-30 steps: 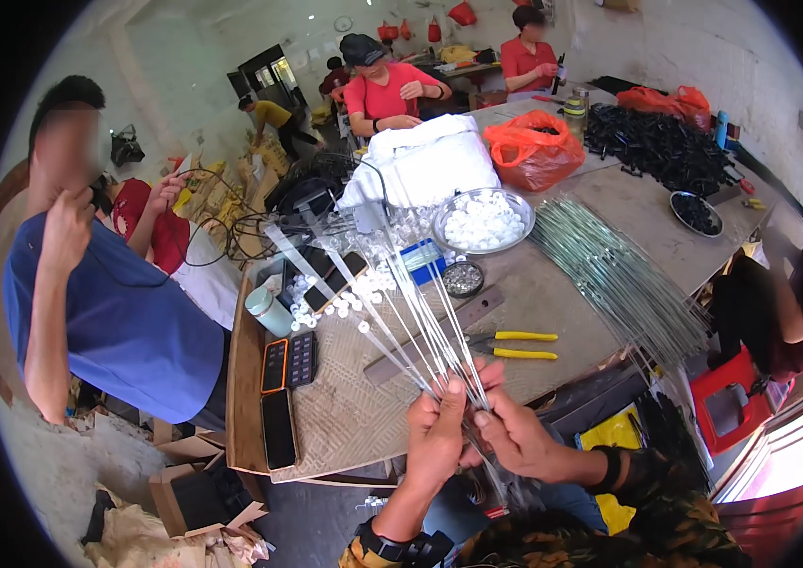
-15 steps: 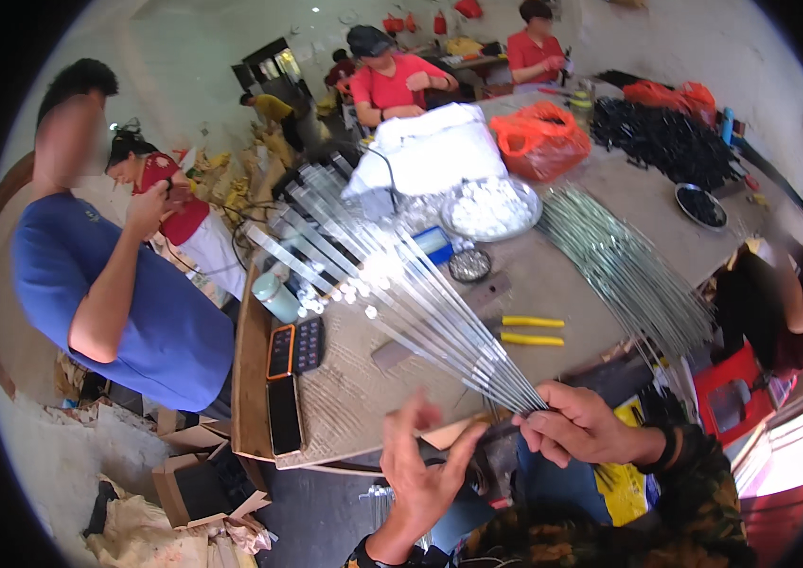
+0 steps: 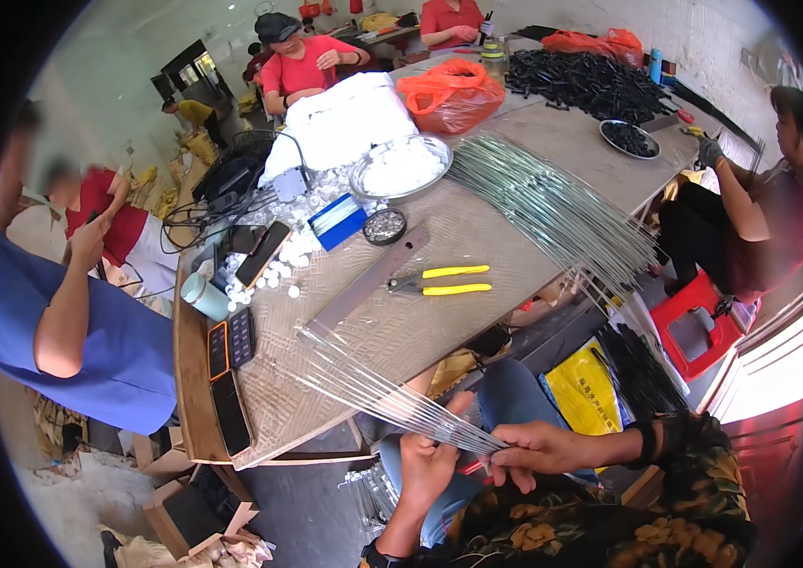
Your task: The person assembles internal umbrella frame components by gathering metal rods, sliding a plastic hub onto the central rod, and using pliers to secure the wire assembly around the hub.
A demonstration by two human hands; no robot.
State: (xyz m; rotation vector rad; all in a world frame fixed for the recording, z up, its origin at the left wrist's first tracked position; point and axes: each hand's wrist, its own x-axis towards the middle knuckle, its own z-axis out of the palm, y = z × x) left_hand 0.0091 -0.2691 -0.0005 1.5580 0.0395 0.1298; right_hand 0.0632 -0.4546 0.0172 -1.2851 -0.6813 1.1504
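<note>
A fanned bundle of thin, shiny metal rods slants from my hands up over the table's near edge. My right hand pinches the gathered ends between thumb and fingers. Just to the left, my left hand is closed around the same bundle, its thumb up along the rods; some of its fingers are hidden. Pliers with yellow handles lie on the table beyond the rods, beside a flat metal bar. Farther right a large pile of similar rods overhangs the table edge.
On the table stand a tray of white pieces, a blue box, a round dish, an orange bag and a black heap. A calculator and phone lie left. Several people surround the table.
The rods have been lowered toward my lap. My left hand, open and apart before, has closed on them. The view has shifted right, and a dark phone now shows near the white pieces.
</note>
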